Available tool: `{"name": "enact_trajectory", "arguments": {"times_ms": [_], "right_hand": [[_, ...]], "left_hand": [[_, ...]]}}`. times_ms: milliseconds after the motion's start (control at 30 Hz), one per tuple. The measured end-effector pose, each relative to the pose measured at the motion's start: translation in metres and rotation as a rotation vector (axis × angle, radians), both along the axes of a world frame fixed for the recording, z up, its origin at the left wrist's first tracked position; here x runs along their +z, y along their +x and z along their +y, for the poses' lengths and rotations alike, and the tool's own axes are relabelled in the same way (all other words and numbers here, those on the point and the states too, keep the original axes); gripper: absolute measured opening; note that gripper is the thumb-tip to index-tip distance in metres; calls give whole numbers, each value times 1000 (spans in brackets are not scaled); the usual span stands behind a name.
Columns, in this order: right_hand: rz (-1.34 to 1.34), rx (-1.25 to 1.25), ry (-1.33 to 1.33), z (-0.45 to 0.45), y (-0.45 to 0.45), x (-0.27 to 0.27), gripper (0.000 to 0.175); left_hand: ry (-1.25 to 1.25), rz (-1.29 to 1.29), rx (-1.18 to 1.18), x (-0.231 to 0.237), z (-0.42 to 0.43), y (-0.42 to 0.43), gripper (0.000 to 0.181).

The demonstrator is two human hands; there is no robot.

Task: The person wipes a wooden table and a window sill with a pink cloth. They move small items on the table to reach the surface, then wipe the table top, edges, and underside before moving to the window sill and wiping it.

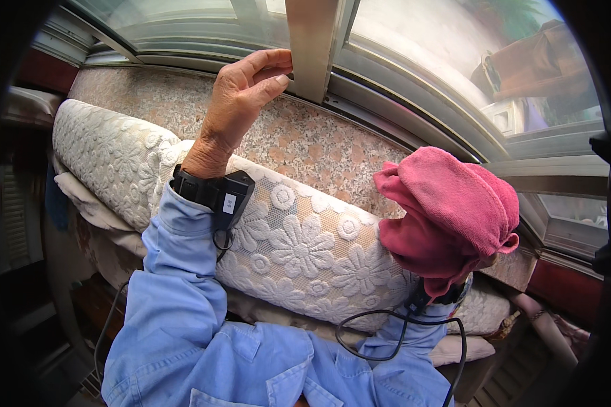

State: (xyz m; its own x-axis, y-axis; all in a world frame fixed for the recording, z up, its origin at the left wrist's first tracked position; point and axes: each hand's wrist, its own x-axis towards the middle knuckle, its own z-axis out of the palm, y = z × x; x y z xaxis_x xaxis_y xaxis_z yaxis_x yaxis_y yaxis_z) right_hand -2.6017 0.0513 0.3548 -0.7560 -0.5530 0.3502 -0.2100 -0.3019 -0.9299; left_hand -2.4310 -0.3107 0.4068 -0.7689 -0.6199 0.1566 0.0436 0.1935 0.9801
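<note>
My left hand (pixel 244 91) reaches to the upright metal window frame (pixel 313 51), its fingertips at the frame's left edge, the thumb apart below them. At the right, a folded pink cloth (pixel 448 203) covers nearly all of my right hand (pixel 488 261), which bears it above the sofa back; only a bit of skin shows beneath the cloth. Between the hands lies the speckled stone window sill (pixel 305 147). A white lace cover with raised flowers (pixel 303 246) lies over the sofa back, below both hands.
Sliding window panes (pixel 412 51) rise behind the sill, with metal tracks (pixel 387 107) along its far edge. Black cables (pixel 463 351) hang in loops from the wrist devices (pixel 231 198). A brown item (pixel 539 61) shows beyond the glass.
</note>
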Motion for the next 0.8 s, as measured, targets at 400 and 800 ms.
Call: {"name": "enact_trajectory", "arguments": {"times_ms": [400,800], "right_hand": [[-62,21,-81,-3,2,8,79],[-348,302,-208,-14,-10,27,87]], "left_hand": [[93,251,-269,2,0,-2,39],[160,480,837,-9,-90,34,76]]}}
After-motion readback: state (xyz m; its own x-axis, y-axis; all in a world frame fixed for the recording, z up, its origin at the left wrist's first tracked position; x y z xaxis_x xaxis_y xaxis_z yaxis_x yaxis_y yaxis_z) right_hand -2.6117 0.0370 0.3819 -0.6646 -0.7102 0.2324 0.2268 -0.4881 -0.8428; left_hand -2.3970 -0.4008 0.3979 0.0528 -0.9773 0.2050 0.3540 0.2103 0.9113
